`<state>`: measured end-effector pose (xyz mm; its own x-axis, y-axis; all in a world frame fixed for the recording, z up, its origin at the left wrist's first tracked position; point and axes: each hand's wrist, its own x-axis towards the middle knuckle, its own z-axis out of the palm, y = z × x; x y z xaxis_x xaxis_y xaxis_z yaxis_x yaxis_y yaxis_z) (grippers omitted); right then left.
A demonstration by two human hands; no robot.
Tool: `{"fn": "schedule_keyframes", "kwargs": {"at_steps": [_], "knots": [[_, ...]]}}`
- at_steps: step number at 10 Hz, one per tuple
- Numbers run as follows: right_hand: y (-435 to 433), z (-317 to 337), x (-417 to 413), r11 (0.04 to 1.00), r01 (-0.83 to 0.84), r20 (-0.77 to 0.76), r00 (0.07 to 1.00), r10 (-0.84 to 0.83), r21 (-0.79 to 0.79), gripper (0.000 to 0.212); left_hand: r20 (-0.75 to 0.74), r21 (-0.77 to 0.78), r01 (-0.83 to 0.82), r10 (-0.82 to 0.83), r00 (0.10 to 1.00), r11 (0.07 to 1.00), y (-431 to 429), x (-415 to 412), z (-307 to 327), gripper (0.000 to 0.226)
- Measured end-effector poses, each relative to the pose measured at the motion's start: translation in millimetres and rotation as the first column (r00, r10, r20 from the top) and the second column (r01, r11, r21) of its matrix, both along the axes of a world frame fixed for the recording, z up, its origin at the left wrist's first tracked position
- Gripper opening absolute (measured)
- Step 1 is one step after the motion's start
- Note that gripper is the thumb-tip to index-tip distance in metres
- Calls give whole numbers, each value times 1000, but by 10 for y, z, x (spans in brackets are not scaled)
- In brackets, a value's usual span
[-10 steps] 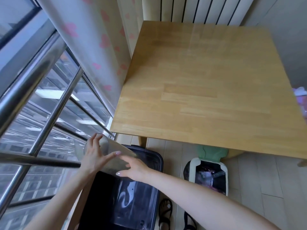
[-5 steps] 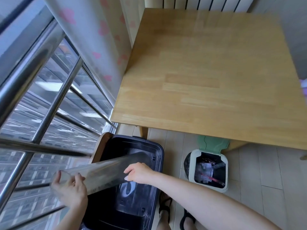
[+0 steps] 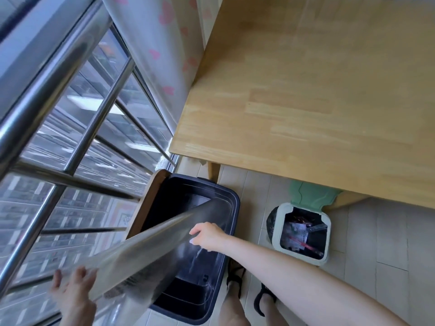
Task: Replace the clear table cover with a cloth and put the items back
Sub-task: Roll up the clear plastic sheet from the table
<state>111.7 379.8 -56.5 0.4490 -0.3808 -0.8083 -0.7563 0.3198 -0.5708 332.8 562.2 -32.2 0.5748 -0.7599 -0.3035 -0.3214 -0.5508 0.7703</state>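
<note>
The rolled clear table cover (image 3: 150, 252) slants from lower left up toward the dark storage bin (image 3: 211, 285) below the table. My left hand (image 3: 73, 295) holds its near end at the bottom left, fingers curled round the edge. My right hand (image 3: 207, 235) touches the upper side of the roll over the bin, fingers bent onto it. The wooden table (image 3: 317, 90) stands bare at the upper right.
A small white trash can (image 3: 280, 231) with its green lid up stands under the table's near edge. A steel window railing (image 3: 77, 142) runs along the left, and a heart-print curtain (image 3: 164, 50) hangs beside the table. My sandalled feet are on the tiled floor.
The roll of clear cover has swung lower and longer over the dark bin. My left hand has dropped toward the bottom left with its end. The view has tilted down.
</note>
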Motion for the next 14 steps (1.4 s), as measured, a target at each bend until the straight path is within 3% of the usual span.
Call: {"fn": "schedule_keyframes", "kwargs": {"at_steps": [1, 2, 3, 4, 5, 6, 7, 9, 10, 11, 12, 13, 14], "knots": [[214, -156, 88, 936, 217, -50, 976, -211, 277, 57, -277, 98, 181, -148, 949, 979, 411, 61, -501, 28], [548, -455, 202, 765, 429, -201, 903, -381, 480, 84, -199, 75, 13, 2, 980, 997, 363, -56, -545, 58], [883, -729, 394, 469, 657, -405, 744, -532, 591, 124, -443, -122, -727, 618, 649, 676, 389, -388, -480, 58], [1094, -996, 590, 172, 745, -501, 581, -642, 644, 151, -183, -45, -733, 715, 674, 679, 163, -764, -291, 44], [1149, -1169, 747, -104, 674, -498, 426, -755, 732, 134, -96, -30, -647, 642, 760, 762, 83, -801, -253, 19], [1045, -1221, 825, -130, 649, -430, 329, -841, 750, 82, -17, -1, -576, 576, 817, 818, 0, -787, -206, 30], [942, -1133, 893, -94, 684, -350, 246, -904, 723, 23, 45, -49, -475, 477, 878, 879, 6, -755, -190, 23], [1076, -1049, 994, -192, 589, -308, 102, -946, 785, 26, 142, -198, -325, 355, 924, 925, 230, -551, 32, 32], [1288, -1043, 1034, -289, 434, -315, -13, -949, 853, 51, 169, -240, -343, 387, 906, 908, 549, -470, 46, 33], [1535, -1170, 1051, -233, 453, -282, 42, -958, 860, 54, 217, -126, -444, 462, 860, 887, 856, -465, -181, 34], [1677, -1365, 997, -128, 577, -268, 165, -949, 807, 22, 365, -49, -561, 538, 760, 826, 1009, -464, -485, 42], [1785, -1605, 1007, -44, 638, -259, 249, -933, 769, 16, 122, 19, -723, 716, 687, 691, 1093, -391, -799, 72], [1904, -1763, 1156, 6, 625, -239, 308, -921, 781, 16, -173, 91, -791, 792, 586, 605, 1250, -175, -953, 69]]}}
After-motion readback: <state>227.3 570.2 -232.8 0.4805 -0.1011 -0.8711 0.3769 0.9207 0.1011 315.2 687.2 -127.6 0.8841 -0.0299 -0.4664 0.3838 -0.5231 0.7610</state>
